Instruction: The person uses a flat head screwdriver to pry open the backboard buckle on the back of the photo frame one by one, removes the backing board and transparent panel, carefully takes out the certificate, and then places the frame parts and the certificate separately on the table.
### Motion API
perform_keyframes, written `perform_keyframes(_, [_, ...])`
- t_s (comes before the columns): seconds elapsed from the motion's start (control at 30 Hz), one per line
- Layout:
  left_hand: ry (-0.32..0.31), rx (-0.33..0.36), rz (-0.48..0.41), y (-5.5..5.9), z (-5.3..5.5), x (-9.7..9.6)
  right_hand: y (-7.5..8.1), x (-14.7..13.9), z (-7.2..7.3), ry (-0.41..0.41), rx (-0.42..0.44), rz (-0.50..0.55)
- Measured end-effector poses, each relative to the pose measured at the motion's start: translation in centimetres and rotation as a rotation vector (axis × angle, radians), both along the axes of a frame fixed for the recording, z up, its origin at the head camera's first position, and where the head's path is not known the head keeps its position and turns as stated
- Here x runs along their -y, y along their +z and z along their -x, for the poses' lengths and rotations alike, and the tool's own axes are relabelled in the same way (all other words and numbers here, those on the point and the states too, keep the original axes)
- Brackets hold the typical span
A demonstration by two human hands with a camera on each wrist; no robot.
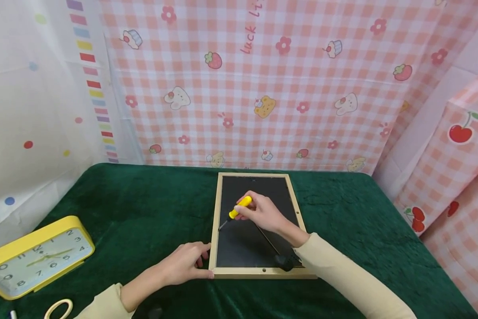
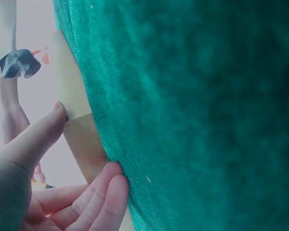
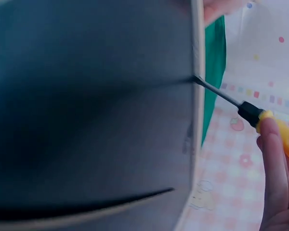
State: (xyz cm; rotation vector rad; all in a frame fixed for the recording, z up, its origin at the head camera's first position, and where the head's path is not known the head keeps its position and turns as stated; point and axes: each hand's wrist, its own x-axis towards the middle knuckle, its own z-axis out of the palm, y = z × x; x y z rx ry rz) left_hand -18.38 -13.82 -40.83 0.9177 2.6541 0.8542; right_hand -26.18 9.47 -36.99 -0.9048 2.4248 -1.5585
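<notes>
A picture frame (image 1: pixel 215 208) with pale wooden sides lies with its black backing (image 1: pixel 243 243) facing up. My left hand (image 1: pixel 185 263) grips its near left corner, thumb on the front side and fingers along the left side; the left wrist view shows the corner joint (image 2: pixel 84 118) between them. Above the backing, my right hand (image 1: pixel 263 212) holds a screwdriver (image 3: pixel 250 113) by its yellow handle. The screwdriver's tip meets the inner edge of the left side, slanting down. A thin dark strip (image 3: pixel 111 202) stands off the backing, partly hidden by the right arm in the head view.
A yellow clock (image 1: pixel 39 257) stands at the left on the dark green cloth (image 1: pixel 151 199). The cream handle loop (image 1: pixel 59 308) of some tool shows at the near left edge. Behind the table hangs a pink checked curtain (image 1: pixel 243 88).
</notes>
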Motion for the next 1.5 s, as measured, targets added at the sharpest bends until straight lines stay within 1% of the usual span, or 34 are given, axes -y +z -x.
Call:
perform_keyframes(0.2, [-0.006, 0.005, -0.002, 0.0, 0.0, 0.0, 1.4, 1.3, 0.6, 0.072, -0.071, -0.089])
perform_keyframes(0.23, [-0.006, 0.005, -0.001, -0.1, 0.0, 0.0, 1.3, 1.5, 0.9, 0.079, -0.085, -0.105])
perform_keyframes(0.47, [-0.005, 0.006, 0.012, 0.0, 0.1, 0.1, 2.4, 3.2, 1.2, 0.128, -0.217, -0.234])
perform_keyframes(0.63, [-0.009, -0.003, 0.012, 0.0, 0.0, 0.0, 3.1, 4.2, 1.8, 0.162, -0.262, -0.307])
perform_keyframes(0.87, [0.006, -0.004, 0.034, 0.1, 0.1, 0.0, 3.4, 4.8, 2.5, 0.172, -0.23, -0.314])
perform_keyframes(1.1, [0.006, -0.007, 0.05, 0.1, 0.1, 0.0, 3.4, 5.4, 2.3, 0.136, -0.246, -0.356])
perform_keyframes(1.2, [0.009, -0.009, 0.052, 0.2, 0.1, 0.0, 3.5, 5.4, 2.2, 0.129, -0.24, -0.359])
perform_keyframes(1.33, [0.012, 0.004, 0.05, 0.2, 0.1, 0.0, 3.4, 5.0, 2.2, 0.139, -0.203, -0.332])
perform_keyframes(1.43, [0.015, 0.014, 0.051, 0.2, 0.1, 0.0, 3.3, 4.2, 2.2, 0.156, -0.157, -0.291])
perform_keyframes(1.5, [0.019, 0.016, 0.055, 0.2, 0.1, 0.0, 3.2, 3.5, 2.2, 0.152, -0.14, -0.26])
